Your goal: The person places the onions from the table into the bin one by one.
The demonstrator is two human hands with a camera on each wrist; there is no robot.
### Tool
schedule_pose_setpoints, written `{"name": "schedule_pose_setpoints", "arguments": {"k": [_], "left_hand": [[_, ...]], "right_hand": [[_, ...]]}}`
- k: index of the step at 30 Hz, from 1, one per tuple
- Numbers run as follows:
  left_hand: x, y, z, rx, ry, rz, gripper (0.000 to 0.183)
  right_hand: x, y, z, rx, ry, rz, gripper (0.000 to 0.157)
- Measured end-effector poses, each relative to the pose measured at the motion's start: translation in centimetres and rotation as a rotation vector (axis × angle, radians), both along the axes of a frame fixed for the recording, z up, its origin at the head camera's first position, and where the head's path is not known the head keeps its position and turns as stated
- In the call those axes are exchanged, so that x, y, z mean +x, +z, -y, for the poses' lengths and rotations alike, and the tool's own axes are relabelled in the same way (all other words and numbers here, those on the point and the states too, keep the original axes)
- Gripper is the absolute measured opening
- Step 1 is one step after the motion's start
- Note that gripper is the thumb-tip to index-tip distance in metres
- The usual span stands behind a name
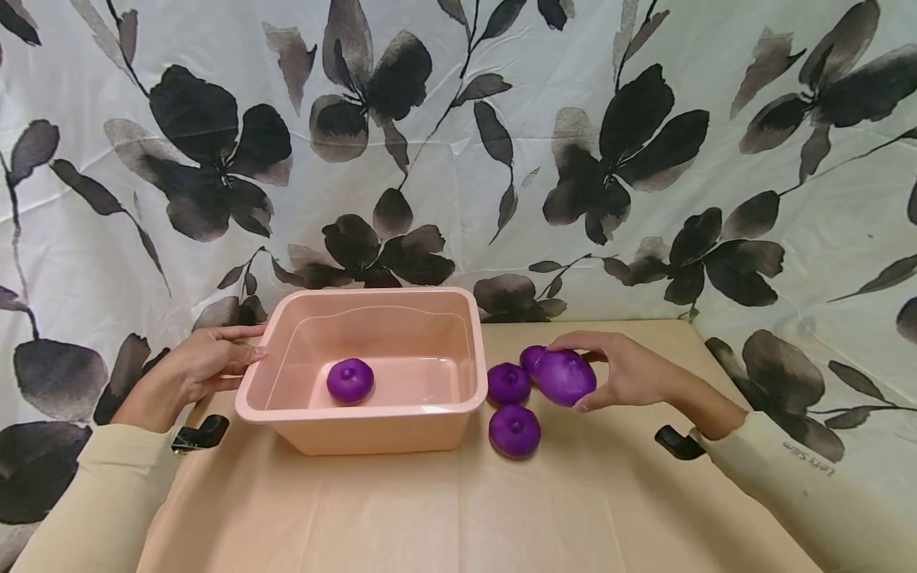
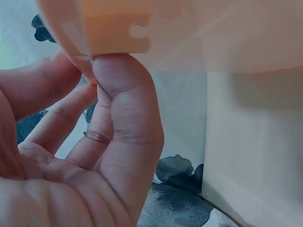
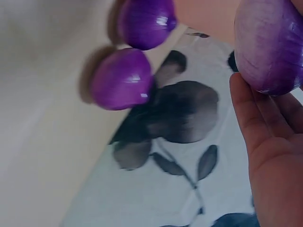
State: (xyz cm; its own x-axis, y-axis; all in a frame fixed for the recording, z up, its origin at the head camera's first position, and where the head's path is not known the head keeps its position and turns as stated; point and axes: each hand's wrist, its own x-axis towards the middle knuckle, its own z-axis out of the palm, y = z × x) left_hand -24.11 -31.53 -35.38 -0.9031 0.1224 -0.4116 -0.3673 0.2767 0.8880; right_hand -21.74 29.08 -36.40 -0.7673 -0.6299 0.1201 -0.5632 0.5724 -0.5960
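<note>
My left hand (image 1: 208, 364) pinches the left rim of a pink plastic tub (image 1: 380, 412); in the left wrist view the fingers (image 2: 130, 109) meet the underside of that rim. One purple onion (image 1: 350, 380) lies inside the tub. To the right of the tub, my right hand (image 1: 619, 370) grips another, larger-looking purple onion (image 1: 566, 377) between thumb and fingers, raised over the table. In the right wrist view the held onion (image 3: 270, 47) sits at the upper right, above the fingers (image 3: 244, 101).
Beside the tub's right wall, three more purple onions cluster on the table: a front onion (image 1: 514, 431), a middle onion (image 1: 507, 383) and a back onion (image 1: 531, 358) partly hidden behind the held one. The beige tabletop (image 1: 401, 509) backs onto a floral cloth (image 1: 458, 159).
</note>
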Motion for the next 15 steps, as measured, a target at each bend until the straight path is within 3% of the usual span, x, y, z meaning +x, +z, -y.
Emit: {"name": "schedule_pose_setpoints", "arguments": {"k": [7, 15], "left_hand": [[0.0, 0.2, -0.2, -0.036, -0.006, -0.006, 0.074], [0.1, 0.2, -0.3, -0.022, -0.001, -0.007, 0.071]], "right_hand": [[-0.9, 2.7, 1.8, 0.012, 0.07, -0.054, 0.08], [-2.2, 4.9, 4.2, -0.006, 0.148, -0.065, 0.078]]}}
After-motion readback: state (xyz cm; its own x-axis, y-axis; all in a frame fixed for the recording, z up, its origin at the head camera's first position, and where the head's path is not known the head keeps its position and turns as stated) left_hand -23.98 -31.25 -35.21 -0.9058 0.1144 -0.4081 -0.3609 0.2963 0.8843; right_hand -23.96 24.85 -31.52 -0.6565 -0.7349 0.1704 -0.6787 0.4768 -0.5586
